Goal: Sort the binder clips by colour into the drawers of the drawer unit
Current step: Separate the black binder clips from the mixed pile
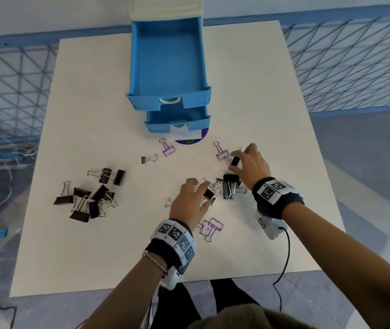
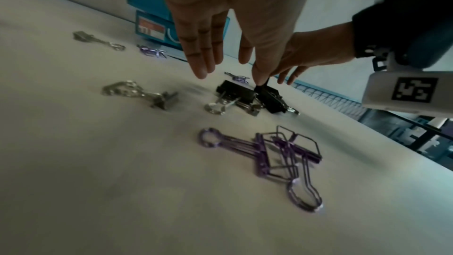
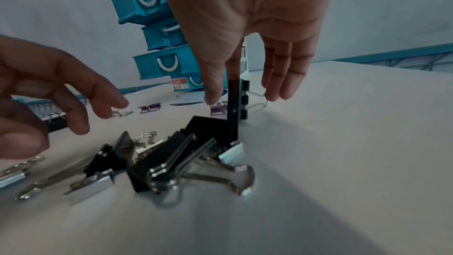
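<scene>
The blue drawer unit stands at the table's far middle with two drawers pulled out; I see no clips in the upper one. My right hand pinches a black binder clip upright between thumb and index finger, just above the table. My left hand hovers with straight fingers spread on either side of another black clip. Between the hands lies a small heap of black and silver clips. Purple clips lie near my left wrist, and two more lie by the drawers, one to the left and one to the right.
A larger pile of black clips lies at the left of the white table. A small silver clip sits near the drawers. Blue mesh fencing surrounds the table. A black cable hangs off the front edge.
</scene>
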{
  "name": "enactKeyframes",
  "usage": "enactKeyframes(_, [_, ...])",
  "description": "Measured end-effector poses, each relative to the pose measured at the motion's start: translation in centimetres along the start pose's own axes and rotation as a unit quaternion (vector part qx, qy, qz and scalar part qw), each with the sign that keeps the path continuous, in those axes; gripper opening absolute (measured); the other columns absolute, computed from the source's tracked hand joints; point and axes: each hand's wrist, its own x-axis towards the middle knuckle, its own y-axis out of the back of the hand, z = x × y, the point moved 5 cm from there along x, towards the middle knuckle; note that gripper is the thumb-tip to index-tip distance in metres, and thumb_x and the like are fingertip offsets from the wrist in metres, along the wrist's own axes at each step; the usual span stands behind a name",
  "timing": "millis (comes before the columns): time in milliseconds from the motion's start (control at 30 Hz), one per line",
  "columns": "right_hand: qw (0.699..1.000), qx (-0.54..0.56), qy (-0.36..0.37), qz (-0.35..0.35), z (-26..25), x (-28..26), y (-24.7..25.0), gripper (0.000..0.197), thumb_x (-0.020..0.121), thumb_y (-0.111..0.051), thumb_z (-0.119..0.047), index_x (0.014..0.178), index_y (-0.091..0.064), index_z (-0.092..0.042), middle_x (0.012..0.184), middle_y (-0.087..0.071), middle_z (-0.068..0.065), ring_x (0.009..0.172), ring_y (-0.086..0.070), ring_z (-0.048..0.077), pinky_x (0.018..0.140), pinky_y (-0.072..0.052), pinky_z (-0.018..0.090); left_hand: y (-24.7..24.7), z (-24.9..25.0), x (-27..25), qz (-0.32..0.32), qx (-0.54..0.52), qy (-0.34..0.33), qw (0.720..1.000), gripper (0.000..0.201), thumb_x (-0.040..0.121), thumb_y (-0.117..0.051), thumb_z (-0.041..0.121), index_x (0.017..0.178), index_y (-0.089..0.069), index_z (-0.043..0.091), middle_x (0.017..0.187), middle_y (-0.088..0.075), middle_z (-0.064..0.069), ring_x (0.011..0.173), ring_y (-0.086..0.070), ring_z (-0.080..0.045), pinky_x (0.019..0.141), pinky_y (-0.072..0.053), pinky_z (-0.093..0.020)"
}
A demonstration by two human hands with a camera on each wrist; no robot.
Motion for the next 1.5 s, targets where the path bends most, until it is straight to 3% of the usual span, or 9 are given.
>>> enactKeyframes(200, [0.983, 0.177, -0.037, 0.036, 4.2, -0.2, -0.3, 0.013, 0.082, -0.061, -0.008, 0.091, -0.071, -0.005, 0.1, -0.062, 0.018, 0.084, -0.06, 0.03, 0.071, -0.036, 0.024, -2.0, 0.9, 1.3, -0.009, 0.034, 0.023, 0.999, 0.039, 0.09, -0.052, 0.025, 0.128, -0.044, 0.021, 0.128, -0.038, -0.01, 0.116, -0.041, -0.022, 0.077, -0.052, -0.034])
enactKeyframes(333, [0.971, 0.236, 0.006, 0.047, 5.2, -1.4, -0.4, 0.013, 0.077, -0.063, 0.001, 0.084, -0.072, -0.004, 0.091, -0.064, 0.014, 0.062, -0.05, 0.007, 0.061, -0.039, 0.006, -2.2, 0.8, 1.7, 0.01, 0.01, 0.037, 0.999, 0.032, 0.09, -0.052, 0.02, 0.122, -0.05, 0.017, 0.125, -0.041, -0.012, 0.113, -0.044, -0.025, 0.078, -0.054, -0.037])
enactKeyframes(467, [0.97, 0.235, 0.051, 0.024, 4.2, -1.8, -1.0, 0.02, 0.081, -0.058, 0.003, 0.092, -0.071, -0.007, 0.097, -0.061, 0.014, 0.072, -0.054, 0.015, 0.074, -0.045, 0.026, -1.4, 0.7, 2.1, 0.04, -0.02, 0.044, 0.998, 0.027, 0.086, -0.057, 0.017, 0.113, -0.056, 0.014, 0.119, -0.044, -0.012, 0.097, -0.056, -0.028, 0.075, -0.056, -0.04])
enactKeyframes(600, [0.984, 0.157, 0.076, -0.041, 2.6, -1.7, -1.7, 0.032, 0.083, -0.055, -0.006, 0.112, -0.063, -0.016, 0.111, -0.051, 0.014, 0.088, -0.058, 0.028, 0.076, -0.046, 0.031, -0.4, 0.3, 1.8, 0.061, -0.039, 0.046, 0.996, 0.026, 0.084, -0.06, 0.015, 0.11, -0.058, 0.016, 0.118, -0.044, -0.011, 0.09, -0.06, -0.027, 0.075, -0.056, -0.039])
enactKeyframes(767, [0.99, 0.066, 0.086, -0.095, 1.7, -1.4, -2.6, 0.038, 0.08, -0.065, -0.02, 0.118, -0.059, -0.024, 0.114, -0.046, 0.014, 0.103, -0.05, 0.03, 0.085, -0.048, 0.04, 0.6, -0.9, 0.8, 0.09, -0.046, 0.058, 0.993, 0.028, 0.082, -0.061, 0.013, 0.111, -0.06, 0.014, 0.117, -0.046, -0.012, 0.084, -0.062, -0.027, 0.072, -0.055, -0.034])
enactKeyframes(1100, [0.988, 0.098, 0.047, -0.11, 2.1, -0.1, -2.4, 0.026, 0.077, -0.067, -0.013, 0.103, -0.066, -0.011, 0.097, -0.05, 0.012, 0.095, -0.056, 0.034, 0.074, -0.037, 0.027, 1.6, -2.8, -1.0, 0.131, -0.081, 0.088, 0.984, 0.026, 0.078, -0.065, 0.007, 0.105, -0.063, 0.011, 0.116, -0.049, -0.015, 0.075, -0.062, -0.03, 0.067, -0.05, -0.03])
enactKeyframes(1300, [0.988, 0.139, 0.067, -0.022, 1.6, -0.5, 0.3, 0.025, 0.078, -0.069, -0.014, 0.102, -0.067, -0.007, 0.102, -0.059, 0.017, 0.085, -0.055, 0.029, 0.072, -0.036, 0.027, 2.9, -4.7, -2.1, 0.157, -0.097, 0.107, 0.977, 0.027, 0.079, -0.064, 0.005, 0.105, -0.063, 0.009, 0.115, -0.049, -0.017, 0.078, -0.062, -0.031, 0.069, -0.048, -0.029])
enactKeyframes(1400, [0.983, 0.153, 0.099, 0.01, -0.8, -1.1, 1.7, 0.025, 0.078, -0.069, -0.013, 0.102, -0.067, -0.006, 0.1, -0.062, 0.016, 0.081, -0.053, 0.024, 0.071, -0.035, 0.026, 3.7, -6.6, -3.2, 0.175, -0.098, 0.133, 0.971, 0.026, 0.079, -0.064, 0.005, 0.106, -0.063, 0.008, 0.114, -0.049, -0.018, 0.08, -0.062, -0.031, 0.069, -0.043, -0.025])
enactKeyframes(1500, [0.977, 0.146, 0.15, -0.03, -5.6, -1.9, 0.8, 0.024, 0.078, -0.068, -0.014, 0.102, -0.067, -0.007, 0.099, -0.063, 0.015, 0.089, -0.058, 0.03, 0.074, -0.042, 0.029, 4.6, -9.4, -4.8, 0.185, -0.1, 0.184, 0.96, 0.031, 0.081, -0.062, 0.007, 0.112, -0.059, 0.008, 0.119, -0.047, -0.018, 0.084, -0.061, -0.03, 0.069, -0.043, -0.026])
